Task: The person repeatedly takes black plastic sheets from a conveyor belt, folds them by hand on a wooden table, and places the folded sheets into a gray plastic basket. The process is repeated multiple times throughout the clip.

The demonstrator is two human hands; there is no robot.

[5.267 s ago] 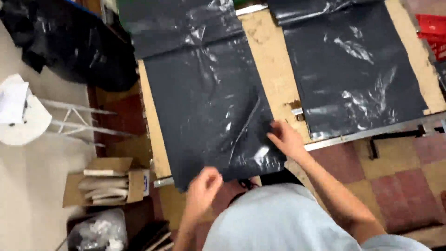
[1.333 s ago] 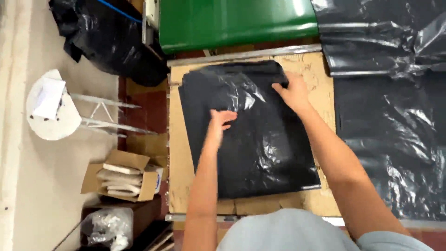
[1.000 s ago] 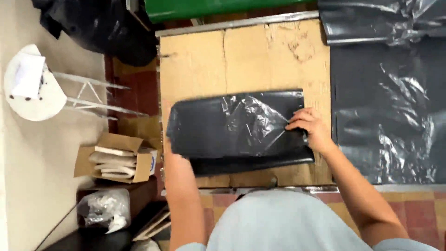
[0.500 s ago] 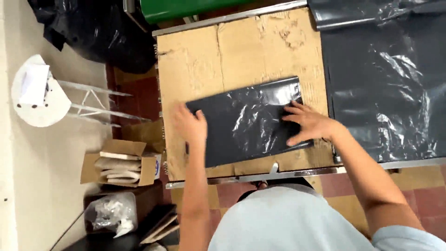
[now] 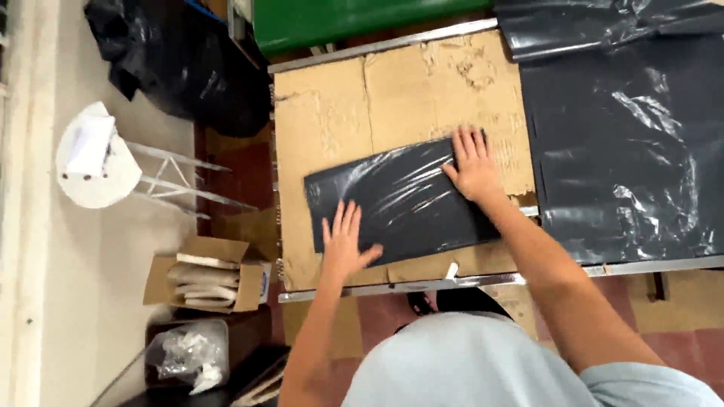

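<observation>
A folded black plastic bag (image 5: 403, 200) lies as a narrow slanted strip on the cardboard-covered table (image 5: 362, 98). My left hand (image 5: 345, 243) presses flat on the strip's lower left part, fingers spread. My right hand (image 5: 472, 163) lies flat on its upper right corner, fingers pointing away from me. Neither hand grips anything; both palms rest on the plastic.
More black plastic sheets (image 5: 626, 143) cover the table to the right. A green bin (image 5: 354, 19) stands behind the table. On the floor at left are a white stool (image 5: 94, 154), an open cardboard box (image 5: 202, 273), a black bag heap (image 5: 177, 64) and a clear-lined bin (image 5: 185, 354).
The bag went from a large spread sheet to a smaller folded strip. Both hands moved from its edges onto its top, pressing it flat.
</observation>
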